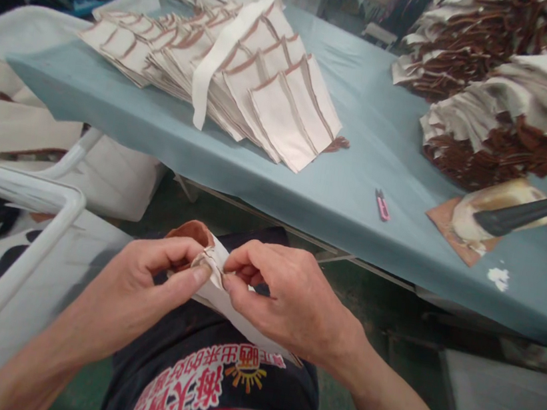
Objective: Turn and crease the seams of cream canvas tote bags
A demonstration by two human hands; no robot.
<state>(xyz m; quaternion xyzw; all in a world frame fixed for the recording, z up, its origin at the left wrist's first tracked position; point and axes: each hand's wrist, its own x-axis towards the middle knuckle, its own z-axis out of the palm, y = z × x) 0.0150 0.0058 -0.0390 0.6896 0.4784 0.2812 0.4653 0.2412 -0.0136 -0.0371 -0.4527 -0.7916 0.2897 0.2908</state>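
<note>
Over my lap, both hands pinch one small cream fabric piece (221, 299) with a brown edge. My left hand (153, 276) grips its left corner between thumb and forefinger. My right hand (282, 293) is closed on the right part of the same fold, thumb against fingers. A brown flap (192, 229) of the piece sticks up behind my left fingers. The fabric's lower end runs down under my right wrist.
A blue-grey table (358, 176) stands ahead. On it lie a fanned row of cream pieces with brown trim (250, 74), heaps of similar pieces (514, 95) at the right, pink thread snips (382, 204), and a black-handled brush on a plate (509, 212). A white rail (20, 252) runs at my left.
</note>
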